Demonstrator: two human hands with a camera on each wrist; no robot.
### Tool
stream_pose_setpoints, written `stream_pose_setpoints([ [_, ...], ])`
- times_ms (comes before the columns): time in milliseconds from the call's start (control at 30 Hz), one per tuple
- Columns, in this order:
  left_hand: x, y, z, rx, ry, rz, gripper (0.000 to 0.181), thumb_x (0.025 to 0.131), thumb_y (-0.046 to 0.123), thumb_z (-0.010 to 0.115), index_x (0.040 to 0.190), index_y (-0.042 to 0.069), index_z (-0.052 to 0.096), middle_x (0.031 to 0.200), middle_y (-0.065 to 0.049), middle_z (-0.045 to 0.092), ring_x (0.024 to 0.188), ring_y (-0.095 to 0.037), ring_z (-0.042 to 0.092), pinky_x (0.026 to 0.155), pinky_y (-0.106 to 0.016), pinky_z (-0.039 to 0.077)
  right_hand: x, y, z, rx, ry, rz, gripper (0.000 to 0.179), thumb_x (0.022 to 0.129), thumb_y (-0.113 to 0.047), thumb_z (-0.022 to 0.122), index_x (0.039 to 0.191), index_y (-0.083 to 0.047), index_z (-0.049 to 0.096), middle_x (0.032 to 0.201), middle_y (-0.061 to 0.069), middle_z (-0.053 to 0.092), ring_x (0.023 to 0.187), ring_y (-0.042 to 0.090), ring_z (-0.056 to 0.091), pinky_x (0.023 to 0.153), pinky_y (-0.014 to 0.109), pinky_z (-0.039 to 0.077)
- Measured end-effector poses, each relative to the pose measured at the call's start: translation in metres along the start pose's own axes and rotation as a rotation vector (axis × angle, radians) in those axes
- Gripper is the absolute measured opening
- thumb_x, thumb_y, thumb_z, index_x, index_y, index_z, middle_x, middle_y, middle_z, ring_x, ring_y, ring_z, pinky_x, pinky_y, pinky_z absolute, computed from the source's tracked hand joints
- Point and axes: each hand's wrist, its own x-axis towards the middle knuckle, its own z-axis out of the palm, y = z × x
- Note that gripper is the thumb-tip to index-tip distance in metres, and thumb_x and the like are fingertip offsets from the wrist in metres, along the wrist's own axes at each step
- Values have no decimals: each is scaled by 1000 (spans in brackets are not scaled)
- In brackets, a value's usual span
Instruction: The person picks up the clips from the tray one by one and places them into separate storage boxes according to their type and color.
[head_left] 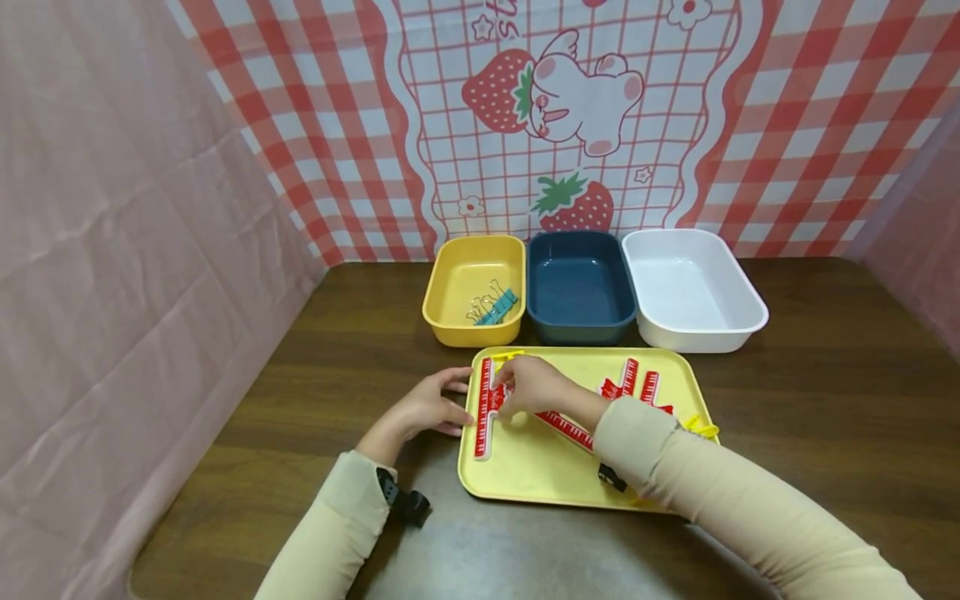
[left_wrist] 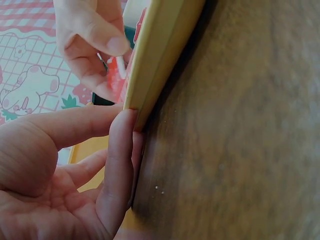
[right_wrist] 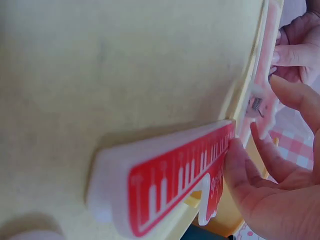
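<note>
My right hand (head_left: 538, 385) reaches over the left part of a yellow tray (head_left: 525, 479). Its thumb and fingers pinch a red piano-keyboard clip (head_left: 482, 425) along the tray's left rim. In the right wrist view, a metal spring (right_wrist: 256, 104) shows on this clip between thumb and fingertips. A second keyboard clip (right_wrist: 180, 172) lies slanted under that hand, partly hidden from above. My left hand (head_left: 420, 408) touches the tray's left edge with thumb and fingertips; in its wrist view, the fingertips (left_wrist: 121, 120) rest against the outer wall.
More keyboard clips (head_left: 649, 387) and a yellow clip (head_left: 701, 427) lie at the tray's right, partly behind the sleeve. Behind stand a yellow bin (head_left: 450, 275) with teal binder clips (head_left: 497, 308), a dark blue bin (head_left: 581, 287) and a white bin (head_left: 686, 287).
</note>
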Motion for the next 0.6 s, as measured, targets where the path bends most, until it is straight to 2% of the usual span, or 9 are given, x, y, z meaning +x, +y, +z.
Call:
stream_pose_setpoints([
  [267,-1,1,1,3,5,-5,77,75,-13,69,141,11,39,124,-17,47,77,-22,62,62,-36,57,-2,1,-6,149,71,68,36,63,-11,84,95,-5,68,83,2,61,68,13,53,62,25,46],
  [500,-1,1,1,14,-2,-11,77,75,-11,69,142,11,38,125,-17,46,78,-22,63,63,-36,57,-4,2,-12,218,93,136,41,65,-14,84,102,-5,68,94,5,62,74,14,57,62,26,49],
  [600,0,1,0,20,-2,-17,76,76,-10,70,141,12,38,125,-16,46,78,-22,63,63,-36,57,-5,2,-15,273,96,161,41,65,-13,84,102,-5,67,96,7,61,71,15,59,59,27,51],
])
